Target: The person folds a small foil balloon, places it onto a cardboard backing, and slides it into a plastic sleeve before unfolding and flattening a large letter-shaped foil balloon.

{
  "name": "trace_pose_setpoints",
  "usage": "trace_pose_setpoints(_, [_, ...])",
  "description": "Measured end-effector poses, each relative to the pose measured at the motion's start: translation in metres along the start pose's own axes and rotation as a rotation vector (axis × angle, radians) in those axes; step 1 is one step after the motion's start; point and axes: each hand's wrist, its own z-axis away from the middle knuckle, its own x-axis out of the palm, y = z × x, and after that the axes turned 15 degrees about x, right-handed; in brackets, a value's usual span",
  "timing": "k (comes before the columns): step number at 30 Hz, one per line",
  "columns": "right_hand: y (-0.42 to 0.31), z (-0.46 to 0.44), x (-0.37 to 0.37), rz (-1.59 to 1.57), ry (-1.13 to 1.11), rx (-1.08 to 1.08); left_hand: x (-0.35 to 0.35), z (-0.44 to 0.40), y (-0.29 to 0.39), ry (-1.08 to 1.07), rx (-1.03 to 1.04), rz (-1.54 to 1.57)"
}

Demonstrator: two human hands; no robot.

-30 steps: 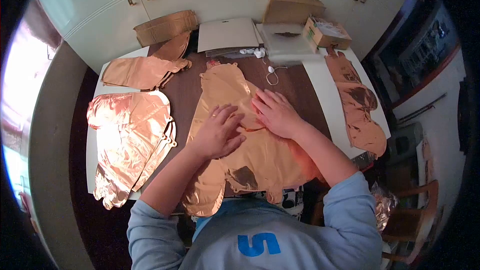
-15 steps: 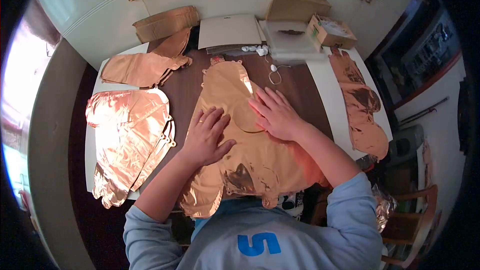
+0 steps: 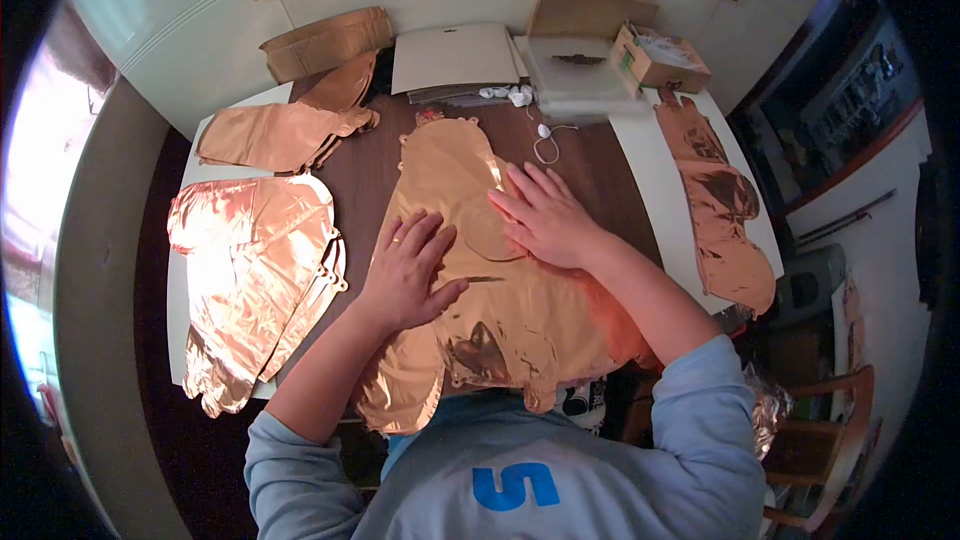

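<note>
A large, flat gold foil sheet [image 3: 490, 310] with small tabs on its outline lies in front of me, its lower edge reaching my body. My left hand [image 3: 408, 270] rests palm down on its left part, fingers spread, with a ring on one finger. On the upper right part of the foil lies my right hand [image 3: 545, 218], flat with its fingers apart. Between the hands a round outline shows in the foil. Neither hand grips anything.
Shiny foil pieces [image 3: 260, 270] lie at the left, more foil [image 3: 270, 135] behind them, and a foil strip [image 3: 715, 200] at the right. Along the back stand white boards [image 3: 450, 60], a clear plastic stack [image 3: 580, 80] and a small box [image 3: 660, 60].
My left hand has moved left and slightly down, away from the middle of the foil. My right hand has shifted slightly up the foil.
</note>
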Motion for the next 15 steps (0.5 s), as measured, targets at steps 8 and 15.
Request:
trace_pose_setpoints(8, [-0.012,-0.001,-0.007,0.002,0.001,-0.022,0.0,0.0,0.002,0.018,-0.007,-0.014])
trace_pose_setpoints(15, [-0.021,-0.001,-0.016,0.069,-0.043,-0.006,-0.004,-0.001,0.004,-0.023,-0.025,-0.022])
